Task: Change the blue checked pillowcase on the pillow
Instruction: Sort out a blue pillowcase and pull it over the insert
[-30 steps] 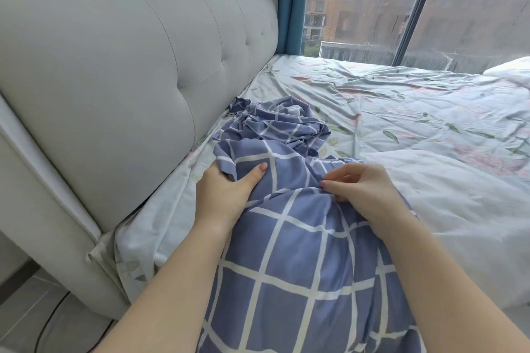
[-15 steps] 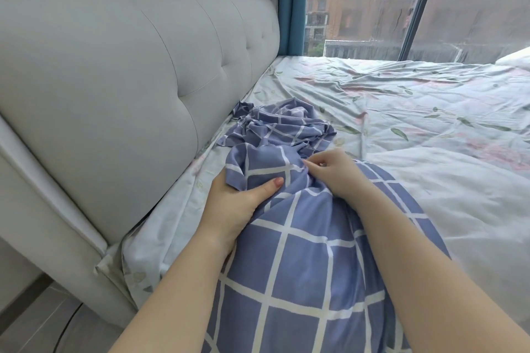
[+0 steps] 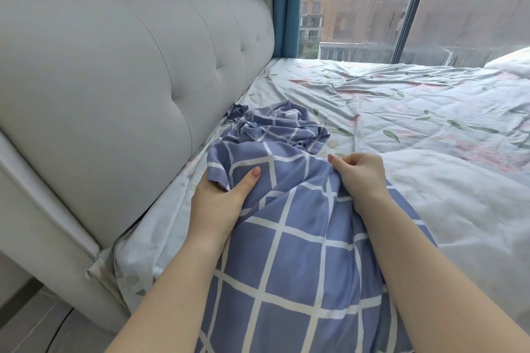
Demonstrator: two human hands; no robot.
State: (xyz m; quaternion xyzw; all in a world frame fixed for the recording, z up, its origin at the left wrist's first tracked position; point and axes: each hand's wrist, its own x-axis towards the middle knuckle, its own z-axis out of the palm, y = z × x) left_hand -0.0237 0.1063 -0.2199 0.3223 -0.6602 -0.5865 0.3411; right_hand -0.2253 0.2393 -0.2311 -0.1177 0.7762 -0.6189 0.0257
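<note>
On bed (image 3: pixel 401 112) by headboard (image 3: pixel 114 80): left hand (image 3: pixel 218 203), right hand (image 3: pixel 358 178) both clench pillowcase (image 3: pixel 301 266) edge; best tug evenly, keeping corners aligned.

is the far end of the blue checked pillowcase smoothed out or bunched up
Bunched up: the pillowcase lies in crumpled folds beyond the left hand and right hand gripping it.

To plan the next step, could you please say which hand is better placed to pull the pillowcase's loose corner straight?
Probably left: the left hand grips that corner of the pillowcase beside the headboard; the right hand pinches fabric farther right.
</note>
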